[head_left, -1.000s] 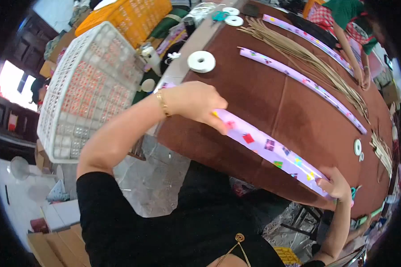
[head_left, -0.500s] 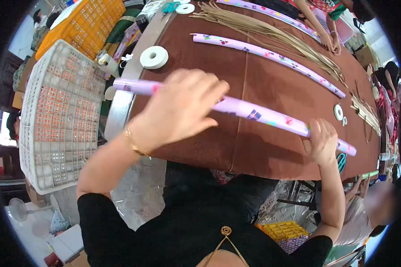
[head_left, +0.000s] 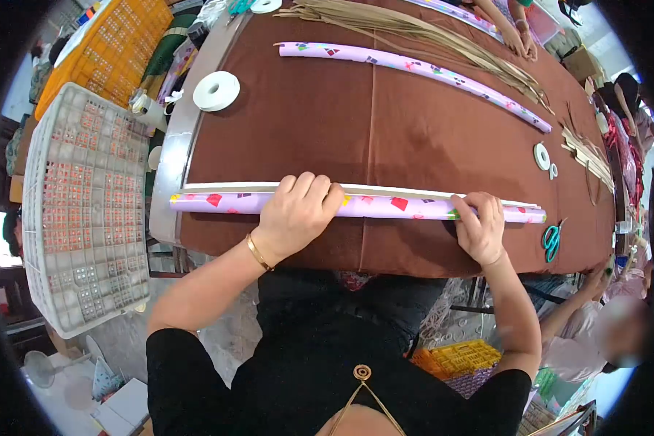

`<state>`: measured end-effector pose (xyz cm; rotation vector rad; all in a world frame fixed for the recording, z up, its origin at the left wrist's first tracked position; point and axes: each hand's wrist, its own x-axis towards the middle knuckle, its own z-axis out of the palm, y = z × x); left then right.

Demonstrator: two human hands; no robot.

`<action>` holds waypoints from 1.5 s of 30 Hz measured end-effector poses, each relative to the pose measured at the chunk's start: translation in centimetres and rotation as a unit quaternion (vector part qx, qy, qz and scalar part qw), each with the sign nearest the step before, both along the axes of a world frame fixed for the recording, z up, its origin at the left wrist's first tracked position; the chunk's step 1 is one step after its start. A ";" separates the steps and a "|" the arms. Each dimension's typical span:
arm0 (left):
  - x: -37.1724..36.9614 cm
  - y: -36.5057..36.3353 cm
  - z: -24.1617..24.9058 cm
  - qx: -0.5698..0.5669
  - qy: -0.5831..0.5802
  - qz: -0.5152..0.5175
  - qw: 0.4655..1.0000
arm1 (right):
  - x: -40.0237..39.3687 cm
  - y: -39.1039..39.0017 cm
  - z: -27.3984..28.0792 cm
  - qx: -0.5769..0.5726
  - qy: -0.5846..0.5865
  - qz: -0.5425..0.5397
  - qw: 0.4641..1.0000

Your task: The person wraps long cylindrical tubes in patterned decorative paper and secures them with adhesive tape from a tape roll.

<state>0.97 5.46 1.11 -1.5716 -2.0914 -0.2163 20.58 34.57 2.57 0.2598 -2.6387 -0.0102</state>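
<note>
A long lilac paper roll (head_left: 385, 207) with coloured patches lies across the brown cloth near the table's front edge. Along its far side runs a narrow white strip (head_left: 225, 187). My left hand (head_left: 298, 212) closes over the roll left of its middle, fingers curled across the top. Toward the right end, my right hand (head_left: 481, 224) grips the same roll, thumb and fingers bent around it. Just beyond that end rest teal-handled scissors (head_left: 551, 241). Farther back lies a second lilac roll (head_left: 414, 67), parallel to the first.
A large roll of white tape (head_left: 216, 91) sits at the left, with smaller tape rolls (head_left: 541, 155) at the right. Long beige strips (head_left: 414, 35) spread across the back. Another person's hands (head_left: 519, 42) work at the far side. A white plastic crate (head_left: 87, 218) stands left of the table.
The roll has come down toward me and lies level, with the white strip now showing. My left hand, spread and blurred before, has closed on it.
</note>
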 end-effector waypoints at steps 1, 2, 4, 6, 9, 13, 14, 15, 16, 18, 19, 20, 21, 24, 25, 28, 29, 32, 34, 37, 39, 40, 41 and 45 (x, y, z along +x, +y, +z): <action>0.1 0.0 0.0 -0.002 -0.003 -0.001 1.000 | 0.2 -0.2 -0.3 -0.030 0.000 -0.011 0.999; 0.1 0.0 0.1 -0.008 -0.036 0.001 0.999 | 0.3 -0.3 -0.5 -0.059 0.001 -0.021 0.998; 0.4 -0.1 0.5 -0.014 -0.073 0.001 0.997 | 0.5 -0.6 -0.8 -0.075 -0.002 -0.031 0.997; 0.7 -0.2 0.7 -0.015 -0.166 -0.015 0.986 | 0.7 -0.8 -1.1 -0.091 -0.004 -0.047 0.995; 1.3 -0.5 0.0 0.007 -0.175 -0.025 0.984 | 1.0 -1.2 -1.2 -0.077 0.000 -0.064 0.995; 1.6 -1.0 -0.2 -0.002 -0.182 -0.022 0.983 | 1.5 -1.9 -0.9 -0.094 -0.027 -0.080 0.992; 1.7 -1.1 -0.3 -0.011 -0.194 -0.021 0.981 | 1.6 -2.2 -0.8 -0.106 -0.040 -0.083 0.990; 1.7 -1.2 -0.3 -0.019 -0.206 -0.019 0.978 | 1.7 -2.5 -0.8 -0.107 -0.043 -0.085 0.990; 1.8 -1.3 -0.2 -0.021 -0.210 -0.021 0.977 | 2.0 -2.8 -0.8 -0.111 -0.051 -0.088 0.989; 2.2 -1.2 0.1 0.009 -0.207 -0.017 0.978 | 2.3 -3.1 -0.9 -0.112 -0.062 -0.102 0.986; 2.5 -1.3 0.0 0.011 -0.212 -0.031 0.977 | 2.6 -3.1 -1.1 -0.117 -0.054 -0.101 0.987; 2.6 -1.5 -0.2 0.007 -0.209 -0.019 0.978 | 3.1 -3.1 -1.2 -0.118 -0.048 -0.105 0.986; 2.8 -1.7 -0.4 0.005 -0.207 -0.012 0.978 | 3.5 -3.3 -1.5 -0.125 -0.048 -0.110 0.985; 3.3 -1.8 -0.6 0.012 -0.222 -0.005 0.975 | 4.0 -3.6 -1.2 -0.149 -0.035 -0.114 0.982; 3.5 -1.8 -0.8 0.015 -0.223 0.001 0.975 | 3.9 -3.6 -1.1 -0.143 -0.014 -0.106 0.984; 3.6 -1.8 -0.1 0.006 -0.253 -0.010 0.967 | 3.9 -3.6 -1.1 -0.157 0.006 -0.110 0.981; 3.7 -1.9 -0.2 0.017 -0.256 -0.009 0.967 | 3.9 -3.7 -1.0 -0.165 -0.001 -0.115 0.980; 3.9 -1.9 -0.1 0.025 -0.260 -0.006 0.965 | 3.5 -3.4 0.2 -0.198 -0.030 -0.107 0.974; 3.9 -1.9 -0.3 0.029 -0.258 -0.002 0.966 | 2.8 -3.2 0.5 -0.213 -0.033 -0.108 0.971; 3.9 -2.0 -0.4 0.029 -0.249 0.010 0.968 | 1.2 -3.9 0.8 -0.214 -0.059 -0.060 0.973; 3.8 -1.9 -0.5 0.025 -0.237 0.022 0.971 | 0.5 -4.6 0.4 -0.221 -0.061 -0.022 0.973; 3.8 -1.9 -0.6 0.035 -0.246 0.007 0.969 | 0.4 -4.8 0.2 -0.203 -0.067 -0.030 0.976; 3.7 -1.9 -0.7 0.044 -0.254 -0.007 0.966 | 0.2 -4.8 0.0 -0.185 -0.074 -0.037 0.979; 4.0 -1.5 -0.7 0.056 -0.267 0.003 0.962 | 0.4 -4.7 -0.8 -0.207 -0.082 -0.063 0.973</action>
